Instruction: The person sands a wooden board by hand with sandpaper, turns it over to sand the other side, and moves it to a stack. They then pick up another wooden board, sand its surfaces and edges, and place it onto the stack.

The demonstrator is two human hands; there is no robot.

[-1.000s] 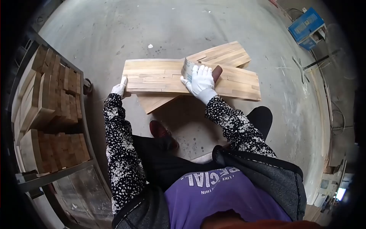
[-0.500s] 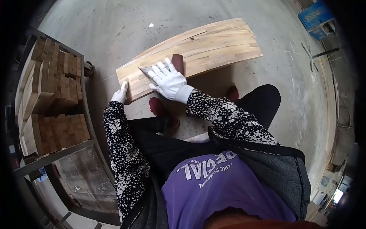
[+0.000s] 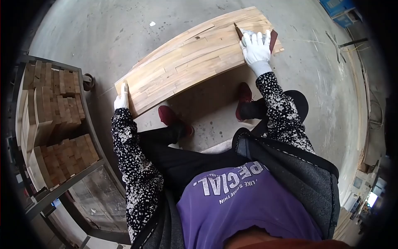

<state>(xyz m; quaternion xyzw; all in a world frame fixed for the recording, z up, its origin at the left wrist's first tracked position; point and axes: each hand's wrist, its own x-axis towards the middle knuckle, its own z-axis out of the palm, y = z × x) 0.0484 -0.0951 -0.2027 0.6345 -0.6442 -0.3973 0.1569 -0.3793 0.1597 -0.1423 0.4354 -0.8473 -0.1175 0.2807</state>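
A pale wooden board (image 3: 182,62) of glued strips lies slantwise above the floor in front of my feet. At its near left end, my left hand (image 3: 121,98), in a white glove, grips the edge with the thumb on top. The fingers under that edge are hidden. Near the far right end, my right hand (image 3: 257,49), also gloved, lies flat with fingers spread. It presses a sheet of sandpaper (image 3: 273,40) against the board. The sheet's dark red end curls up right of the hand, and a pointed corner sticks out on the left.
At the left stands a metal-framed cart (image 3: 97,143) with stacked wood blocks (image 3: 66,159) and a caster. My red shoes (image 3: 166,115) are under the board's near side. A blue box (image 3: 340,12) and a metal stand (image 3: 338,47) are at the upper right.
My right hand has slid the sandpaper from the board's left part to its far right end. My left hand keeps its grip on the left edge. The view has shifted slightly.
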